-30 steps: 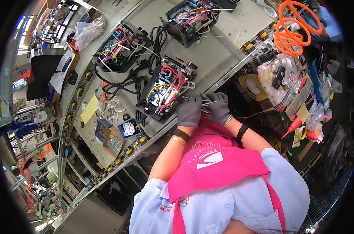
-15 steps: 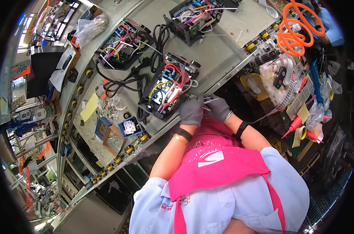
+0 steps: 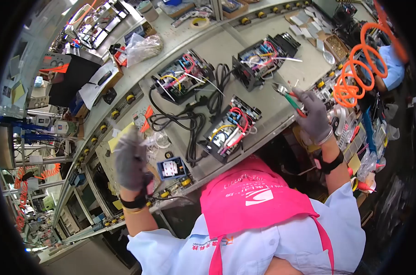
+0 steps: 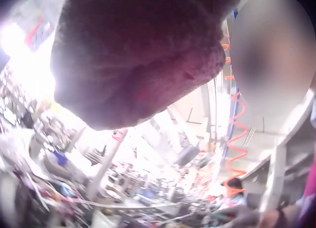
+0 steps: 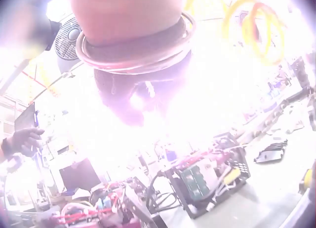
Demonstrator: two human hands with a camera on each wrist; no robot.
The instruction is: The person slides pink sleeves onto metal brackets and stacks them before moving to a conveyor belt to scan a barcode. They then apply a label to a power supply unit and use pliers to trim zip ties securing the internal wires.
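Observation:
In the head view my gloved right hand (image 3: 314,115) holds a pair of pliers (image 3: 291,100) with green and red handles, their metal jaws pointing up and left over the bench. My gloved left hand (image 3: 130,160) is raised at the left, blurred by motion; the right wrist view shows this left hand (image 5: 27,141) with loosely extended fingers and nothing in them. Between the hands stands an open electronic unit (image 3: 231,130) with red, yellow and white wires. Two similar units, one at the back left (image 3: 183,75) and one at the back right (image 3: 263,59), stand behind it.
Black power cables (image 3: 185,117) lie among the units. A blue bin (image 3: 172,168) with white parts sits near the left hand. Rollers (image 3: 185,182) line the bench edge. A coiled orange hose (image 3: 354,82) hangs at the right, with another person's blue sleeve (image 3: 392,64) behind it.
My hands were together at the bench edge beside the nearest unit. They have parted: the left has swung left, the right has gone right and forward with the pliers. The head view has shifted.

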